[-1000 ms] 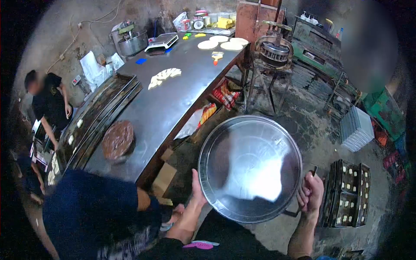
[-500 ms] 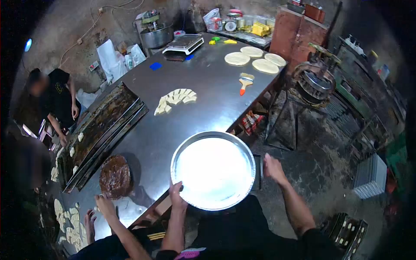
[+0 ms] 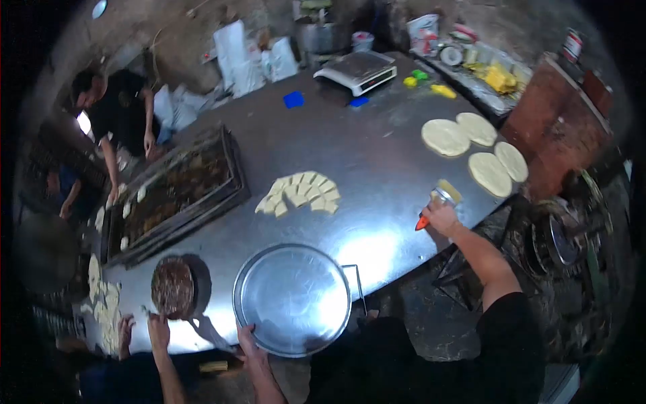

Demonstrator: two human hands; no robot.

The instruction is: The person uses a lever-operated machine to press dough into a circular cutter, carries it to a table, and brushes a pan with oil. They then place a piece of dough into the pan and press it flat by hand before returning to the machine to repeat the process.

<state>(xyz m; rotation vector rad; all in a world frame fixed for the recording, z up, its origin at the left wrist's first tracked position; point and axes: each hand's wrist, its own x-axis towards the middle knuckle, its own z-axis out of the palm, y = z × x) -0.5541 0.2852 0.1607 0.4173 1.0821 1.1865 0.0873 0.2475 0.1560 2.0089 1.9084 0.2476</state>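
My left hand (image 3: pixel 249 341) grips the lower left rim of a round, shallow metal pan (image 3: pixel 293 299), held at the table's front edge. Its inside looks bare and shiny. Over the table's right part, my right hand (image 3: pixel 441 217) is closed on a brush with an orange-tipped handle (image 3: pixel 422 222) and pale bristles (image 3: pixel 447 192). Several flat round dough discs (image 3: pixel 445 138) lie beyond the brush. Left of it, small cut dough pieces (image 3: pixel 303 190) form an arc on the metal table (image 3: pixel 269 148).
A co-worker's hands (image 3: pixel 159 333) are beside a brown round mass (image 3: pixel 173 287) on my left. Long dark trays (image 3: pixel 178 198) stand behind it, with another person (image 3: pixel 124 111) beyond. A scale (image 3: pixel 356 71) and yellow packets (image 3: pixel 499 79) are at the back.
My right hand has moved from beside the pan to the brush on the table and taken hold of it. The pan is tilted differently, and the view has shifted.
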